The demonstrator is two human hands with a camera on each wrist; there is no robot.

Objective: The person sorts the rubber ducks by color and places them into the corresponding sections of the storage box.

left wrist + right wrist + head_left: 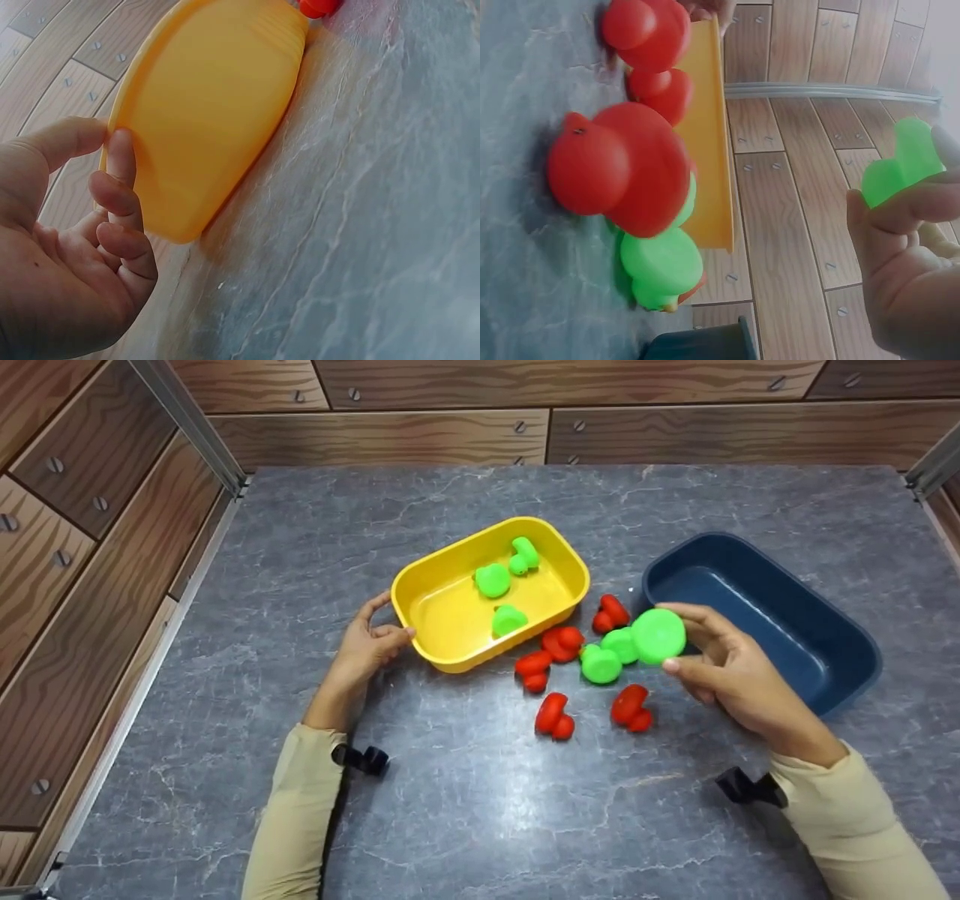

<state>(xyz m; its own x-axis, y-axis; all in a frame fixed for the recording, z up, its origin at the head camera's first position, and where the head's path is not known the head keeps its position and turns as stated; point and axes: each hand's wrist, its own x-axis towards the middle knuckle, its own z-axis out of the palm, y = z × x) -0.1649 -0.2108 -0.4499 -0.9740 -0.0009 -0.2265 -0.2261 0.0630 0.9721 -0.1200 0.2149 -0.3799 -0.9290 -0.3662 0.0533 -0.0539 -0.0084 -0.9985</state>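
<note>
Yellow bin (442,619), one: on the grey surface (480,802), its left-end rim pinched between the thumb and fingers of your left hand (365,646).
Boxed green toys (493,582), three: inside that bin.
Held green toy (658,636), one: raised, pinched in the fingers of your right hand (731,671).
Loose green toys (601,666), two; red toys (552,715), five: on the surface.
Blue bin (795,637), one: right of these.

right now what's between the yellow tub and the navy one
The head view shows a red toy and two green toys there; the right hand holds another green toy by the navy tub; more red toys lie nearby.
</note>
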